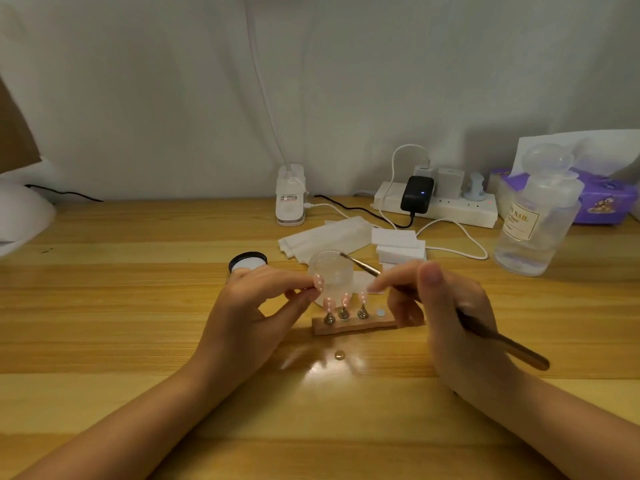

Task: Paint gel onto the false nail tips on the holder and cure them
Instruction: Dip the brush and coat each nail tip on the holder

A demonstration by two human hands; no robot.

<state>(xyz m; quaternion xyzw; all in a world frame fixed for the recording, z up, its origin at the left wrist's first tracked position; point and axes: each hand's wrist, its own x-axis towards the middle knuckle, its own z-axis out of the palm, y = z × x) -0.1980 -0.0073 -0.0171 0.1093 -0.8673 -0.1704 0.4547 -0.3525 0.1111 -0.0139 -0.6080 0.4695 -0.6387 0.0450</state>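
Note:
A small wooden holder (353,326) lies mid-table with three metal pegs, each carrying a pink dotted nail tip (345,300). A bare round magnet spot (381,312) sits at its right end. My left hand (256,306) pinches a fourth pink dotted tip (319,283) on its peg, lifted just left of the holder. My right hand (450,306) holds a thin gel brush (363,266) like a pen. Its bristles reach over the rim of a clear gel jar (330,277) behind the holder. The jar's black lid (247,262) lies to the left.
Behind lie white wipes (323,240) and foam blocks (400,247). A white clip lamp (290,199), a power strip (436,202) with chargers and cables, a clear liquid bottle (535,220) and a purple tissue pack (602,199) stand at the back. A small drop (339,355) marks the table.

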